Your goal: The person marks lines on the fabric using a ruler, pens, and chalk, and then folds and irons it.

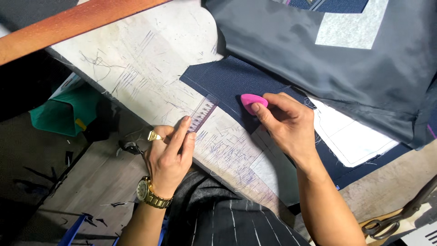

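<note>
Right hand pinches a rounded pink tailor's chalk on navy woven cloth; left hand, fingers flat, presses a clear plastic ruler onto the scribbled surface.

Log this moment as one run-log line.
left hand: pressing clear ruler flat | right hand: pinching pink tailor's chalk on navy fabric | worktable: chalk-marked | scissors: lower right, untouched
</note>
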